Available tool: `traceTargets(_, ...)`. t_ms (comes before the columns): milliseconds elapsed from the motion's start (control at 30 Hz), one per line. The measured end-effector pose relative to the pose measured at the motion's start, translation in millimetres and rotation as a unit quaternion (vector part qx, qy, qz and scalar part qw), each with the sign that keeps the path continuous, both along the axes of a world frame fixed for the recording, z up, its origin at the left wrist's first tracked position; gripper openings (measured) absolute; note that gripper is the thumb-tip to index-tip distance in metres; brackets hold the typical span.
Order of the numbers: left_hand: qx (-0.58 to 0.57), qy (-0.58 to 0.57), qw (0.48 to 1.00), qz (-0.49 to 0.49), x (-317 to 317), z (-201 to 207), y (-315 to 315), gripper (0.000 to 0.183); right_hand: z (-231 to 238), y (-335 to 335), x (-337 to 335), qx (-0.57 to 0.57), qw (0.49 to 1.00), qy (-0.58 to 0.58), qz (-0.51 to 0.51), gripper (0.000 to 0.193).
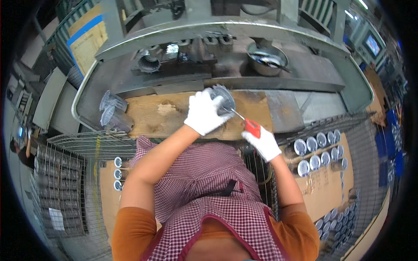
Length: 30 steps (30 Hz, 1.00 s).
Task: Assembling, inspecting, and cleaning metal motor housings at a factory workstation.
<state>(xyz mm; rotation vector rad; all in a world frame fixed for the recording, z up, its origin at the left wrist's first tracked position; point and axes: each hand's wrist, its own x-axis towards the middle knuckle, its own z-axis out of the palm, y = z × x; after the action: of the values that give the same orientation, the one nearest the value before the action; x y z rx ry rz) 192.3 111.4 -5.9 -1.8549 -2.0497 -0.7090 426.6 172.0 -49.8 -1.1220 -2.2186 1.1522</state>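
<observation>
Both my hands wear white gloves. My left hand (203, 115) grips a grey, cup-shaped metal part (225, 100) over the wooden board, with its round opening tilted toward my right. Closed around the red handle of a slim hand tool (252, 128) is my right hand (265, 144). The tool's thin metal shaft reaches up and left to the part's opening; its tip is too small to make out. Two similar grey parts with ragged edges (114, 107) lie at the board's left end, apart from my hands.
The wooden board (146, 111) lies along the bench's near edge. Behind it are a metal bowl (264, 68) of scraps and a ragged ring-shaped part (149, 63). Wire cages flank me; the right one holds cardboard (320, 187) with rows of round parts (303, 168).
</observation>
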Motion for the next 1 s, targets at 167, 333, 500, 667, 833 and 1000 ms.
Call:
traceTargets(167,0.087,0.046,0.994,-0.053,6,0,-7,0.037,22,-9,5,0.012,0.997,-0.066,0.037,0.067)
traceTargets(333,0.097,0.022,0.994,-0.050,7,-1,-15,0.039,38,-6,3,0.023,0.985,-0.173,0.004,0.066)
traceTargets(500,0.086,0.017,0.994,-0.059,2,-5,-20,0.040,34,-13,0,0.037,0.985,-0.162,0.036,0.065)
traceTargets(667,0.055,-0.048,0.995,-0.067,-7,-3,-29,0.042,60,-26,-7,0.034,0.983,-0.168,0.071,0.065)
traceTargets(833,0.045,-0.114,0.989,-0.087,-21,-1,-37,0.039,66,-21,-29,0.053,0.974,-0.171,0.136,0.058)
traceTargets(1000,0.107,-0.064,0.986,-0.108,-15,7,-32,0.034,65,-12,-25,0.060,0.976,-0.160,0.137,0.061)
